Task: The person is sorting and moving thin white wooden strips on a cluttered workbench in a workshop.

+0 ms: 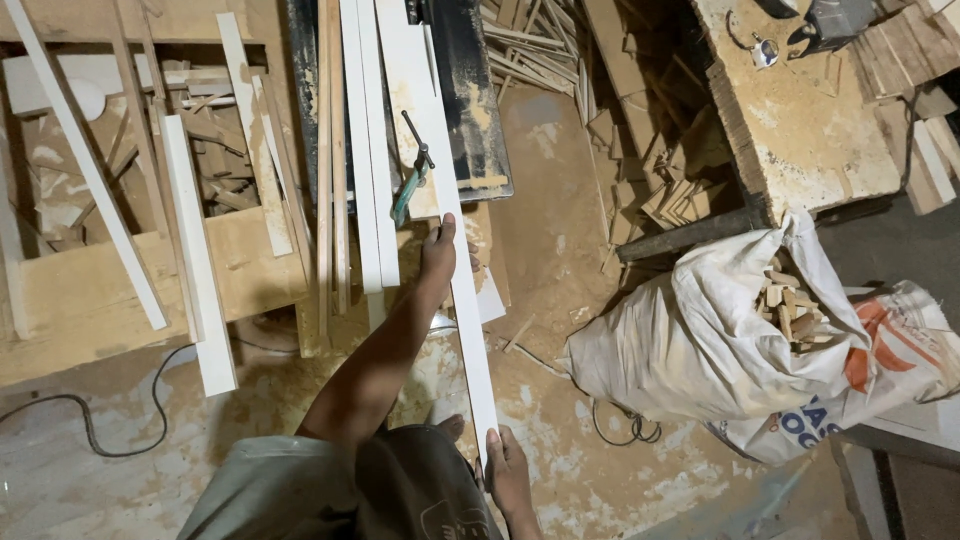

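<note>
I hold a long white wooden strip [462,300] that runs from the dark machine table [475,110] down toward my body. My left hand [438,255] grips the strip's left edge about midway, the arm stretched forward. My right hand [503,470] holds the strip's near end, close to my knee. A bar clamp with a teal handle [410,190] sits on the strip just beyond my left hand. More white strips [365,150] lie parallel to the left of it.
A wooden frame [120,280] with loose white and bare slats stands at the left. A white sack [690,350] holding wood offcuts lies on the right. A black cable [110,420] trails over the sawdust floor. Piled offcuts [560,50] and a dusty bench [800,120] lie beyond.
</note>
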